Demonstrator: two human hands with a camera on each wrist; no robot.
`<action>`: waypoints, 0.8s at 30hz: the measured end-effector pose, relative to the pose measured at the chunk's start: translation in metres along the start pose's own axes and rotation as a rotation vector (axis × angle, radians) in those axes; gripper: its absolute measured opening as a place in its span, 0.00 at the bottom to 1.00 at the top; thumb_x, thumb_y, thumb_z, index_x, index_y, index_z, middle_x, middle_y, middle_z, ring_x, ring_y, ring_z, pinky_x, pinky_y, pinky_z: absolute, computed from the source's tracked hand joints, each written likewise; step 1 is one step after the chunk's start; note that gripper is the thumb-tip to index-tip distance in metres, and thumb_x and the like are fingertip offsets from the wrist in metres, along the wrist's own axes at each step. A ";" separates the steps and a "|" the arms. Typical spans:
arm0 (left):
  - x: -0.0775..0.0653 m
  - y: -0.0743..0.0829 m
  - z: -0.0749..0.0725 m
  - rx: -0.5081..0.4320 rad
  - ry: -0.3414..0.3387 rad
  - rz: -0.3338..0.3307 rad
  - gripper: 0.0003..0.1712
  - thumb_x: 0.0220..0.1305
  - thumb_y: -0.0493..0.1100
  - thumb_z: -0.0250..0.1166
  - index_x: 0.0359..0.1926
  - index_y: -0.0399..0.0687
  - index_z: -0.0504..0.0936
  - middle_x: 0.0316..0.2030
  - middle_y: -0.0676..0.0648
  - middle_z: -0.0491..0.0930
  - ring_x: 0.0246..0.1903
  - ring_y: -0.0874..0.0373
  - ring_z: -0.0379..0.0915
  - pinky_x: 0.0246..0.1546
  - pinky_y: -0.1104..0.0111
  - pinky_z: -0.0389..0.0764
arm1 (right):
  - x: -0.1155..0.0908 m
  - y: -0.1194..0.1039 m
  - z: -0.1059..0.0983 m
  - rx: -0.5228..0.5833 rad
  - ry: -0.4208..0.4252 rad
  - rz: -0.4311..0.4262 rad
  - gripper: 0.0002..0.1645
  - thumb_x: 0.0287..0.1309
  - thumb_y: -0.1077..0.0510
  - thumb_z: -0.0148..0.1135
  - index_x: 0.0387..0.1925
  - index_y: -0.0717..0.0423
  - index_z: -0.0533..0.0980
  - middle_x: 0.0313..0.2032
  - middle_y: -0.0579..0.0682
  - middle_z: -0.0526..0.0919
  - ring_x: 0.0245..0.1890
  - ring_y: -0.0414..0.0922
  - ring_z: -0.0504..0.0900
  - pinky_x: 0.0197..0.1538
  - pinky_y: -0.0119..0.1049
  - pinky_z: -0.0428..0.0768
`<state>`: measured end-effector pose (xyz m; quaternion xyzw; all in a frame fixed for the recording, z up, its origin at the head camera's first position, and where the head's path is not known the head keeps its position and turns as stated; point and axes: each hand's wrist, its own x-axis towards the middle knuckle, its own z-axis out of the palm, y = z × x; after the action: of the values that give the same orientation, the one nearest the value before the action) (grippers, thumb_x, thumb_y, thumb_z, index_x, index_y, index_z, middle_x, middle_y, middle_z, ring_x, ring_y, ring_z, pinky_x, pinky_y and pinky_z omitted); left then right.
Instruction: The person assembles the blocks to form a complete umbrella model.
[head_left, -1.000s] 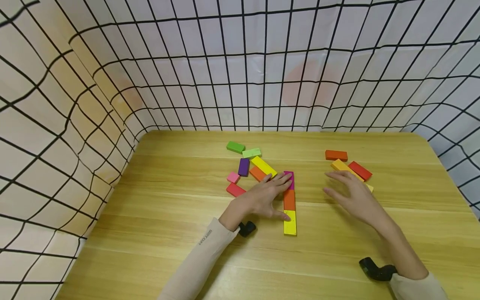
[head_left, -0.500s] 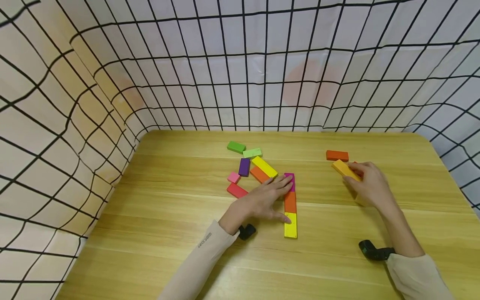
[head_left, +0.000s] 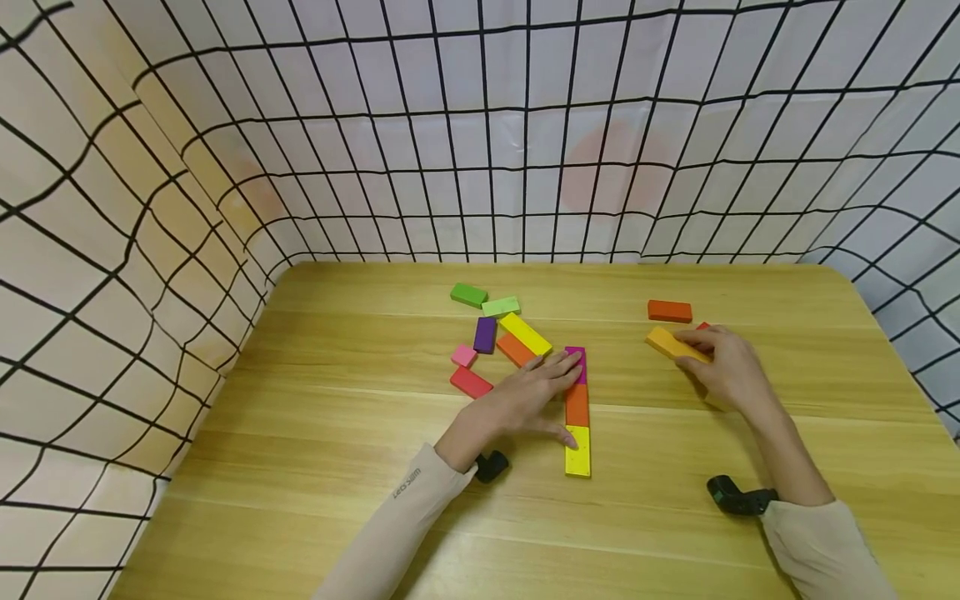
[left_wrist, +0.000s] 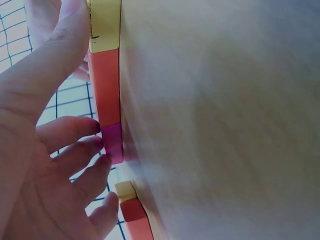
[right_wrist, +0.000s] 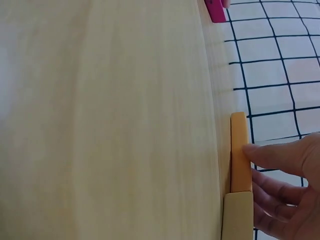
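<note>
A straight row of wooden blocks lies mid-table: magenta [head_left: 581,375], orange-red [head_left: 577,407] and yellow [head_left: 577,463]. My left hand [head_left: 517,402] spreads along it, fingertips on the magenta block and thumb on the yellow one. To the right, my right hand [head_left: 726,367] pinches a light orange block [head_left: 667,343] between thumb and fingers. In the right wrist view that light orange block [right_wrist: 240,150] stands close beside a pale yellow block [right_wrist: 238,216]. A red block [head_left: 703,326] shows only partly behind the right hand.
An orange-red block [head_left: 670,311] lies behind the right hand. Left of the row is a loose group with a purple block [head_left: 485,335], a green block [head_left: 468,294], a pink block [head_left: 464,356] and several others. Black-lined white cloth [head_left: 495,133] borders the table.
My right hand came down onto the light orange block, gripped it and has shifted it slightly left. The left hand stays at the row.
</note>
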<state>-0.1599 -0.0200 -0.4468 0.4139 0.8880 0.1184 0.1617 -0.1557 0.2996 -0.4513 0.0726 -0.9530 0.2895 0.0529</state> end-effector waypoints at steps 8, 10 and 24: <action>0.001 -0.001 0.003 0.020 0.013 0.006 0.63 0.57 0.70 0.71 0.82 0.46 0.53 0.83 0.47 0.46 0.84 0.52 0.35 0.83 0.55 0.43 | 0.007 -0.011 0.004 0.087 -0.073 -0.058 0.22 0.67 0.63 0.68 0.61 0.64 0.80 0.53 0.66 0.82 0.51 0.67 0.83 0.52 0.62 0.82; 0.001 -0.001 0.003 0.033 0.015 0.011 0.63 0.57 0.70 0.71 0.82 0.46 0.53 0.83 0.47 0.46 0.84 0.53 0.36 0.83 0.55 0.43 | 0.010 -0.016 0.008 0.117 -0.103 -0.057 0.22 0.68 0.62 0.66 0.62 0.63 0.80 0.55 0.65 0.81 0.53 0.68 0.83 0.55 0.64 0.81; 0.002 0.007 0.002 0.101 0.024 0.047 0.62 0.58 0.72 0.68 0.81 0.44 0.54 0.83 0.47 0.47 0.83 0.53 0.39 0.84 0.55 0.44 | 0.029 -0.038 0.024 0.135 -0.207 -0.125 0.21 0.70 0.65 0.63 0.62 0.62 0.80 0.56 0.62 0.81 0.58 0.60 0.78 0.62 0.61 0.78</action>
<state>-0.1559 -0.0137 -0.4468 0.4407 0.8848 0.0823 0.1272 -0.1793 0.2517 -0.4462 0.1644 -0.9254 0.3399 -0.0327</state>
